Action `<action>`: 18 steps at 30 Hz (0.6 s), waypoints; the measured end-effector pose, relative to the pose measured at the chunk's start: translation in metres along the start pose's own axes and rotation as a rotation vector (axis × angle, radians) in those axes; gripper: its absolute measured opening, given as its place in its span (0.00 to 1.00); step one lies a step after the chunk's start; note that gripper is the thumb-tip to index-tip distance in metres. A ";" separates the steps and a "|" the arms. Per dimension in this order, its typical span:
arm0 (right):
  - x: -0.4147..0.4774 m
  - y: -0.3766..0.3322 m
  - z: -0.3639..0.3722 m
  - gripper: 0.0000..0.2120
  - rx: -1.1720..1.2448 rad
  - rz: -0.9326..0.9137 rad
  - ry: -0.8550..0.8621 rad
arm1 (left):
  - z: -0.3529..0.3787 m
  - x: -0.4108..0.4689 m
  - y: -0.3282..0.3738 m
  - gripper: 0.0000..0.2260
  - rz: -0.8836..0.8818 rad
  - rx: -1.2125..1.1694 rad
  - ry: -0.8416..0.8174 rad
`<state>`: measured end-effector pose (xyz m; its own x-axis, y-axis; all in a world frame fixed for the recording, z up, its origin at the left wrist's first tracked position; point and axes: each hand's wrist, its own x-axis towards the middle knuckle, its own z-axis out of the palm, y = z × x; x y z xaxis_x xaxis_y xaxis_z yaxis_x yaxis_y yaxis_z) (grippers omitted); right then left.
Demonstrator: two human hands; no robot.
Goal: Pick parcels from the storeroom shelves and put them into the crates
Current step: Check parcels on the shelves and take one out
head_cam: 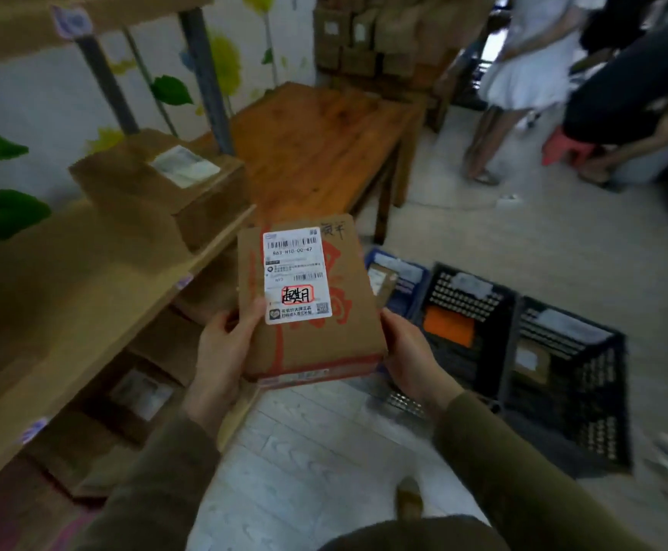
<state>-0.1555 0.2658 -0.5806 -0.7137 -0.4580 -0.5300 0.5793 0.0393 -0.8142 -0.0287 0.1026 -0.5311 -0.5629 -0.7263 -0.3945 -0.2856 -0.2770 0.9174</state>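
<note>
Holding parcel (pixel 340 336) labelled "H10-00-47"

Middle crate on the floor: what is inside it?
Inside the middle crate lie an orange packet and a pale parcel. The right hand, gripping a box, covers its near corner; anything there is hidden.

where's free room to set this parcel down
Bare: the table top past the shelf, and that shelf this side of its box. The middle crate has room around the orange packet. The blue crate looks crowded.
</note>
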 end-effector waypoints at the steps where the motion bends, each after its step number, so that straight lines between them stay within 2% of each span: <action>1: 0.001 -0.001 -0.019 0.18 0.023 0.013 0.033 | 0.020 0.001 -0.002 0.33 -0.005 0.018 -0.029; 2: 0.003 -0.003 -0.038 0.20 0.048 0.022 0.060 | 0.043 0.003 -0.004 0.34 -0.007 0.043 -0.061; 6: 0.014 -0.018 -0.124 0.21 0.079 0.034 0.066 | 0.140 0.013 -0.017 0.25 0.000 0.124 -0.164; 11: 0.030 -0.042 -0.233 0.19 0.071 0.098 0.109 | 0.268 0.025 -0.036 0.24 -0.068 0.187 -0.248; 16: 0.049 -0.057 -0.331 0.26 0.137 0.075 0.224 | 0.384 0.029 -0.061 0.25 -0.148 0.233 -0.323; 18: 0.057 -0.057 -0.366 0.21 0.189 0.062 0.263 | 0.425 0.029 -0.071 0.26 -0.174 0.249 -0.359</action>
<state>-0.3730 0.5621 -0.6513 -0.7379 -0.2138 -0.6402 0.6699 -0.1165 -0.7332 -0.3545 0.3687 -0.6295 -0.7104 -0.4064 -0.5746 -0.5521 -0.1845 0.8131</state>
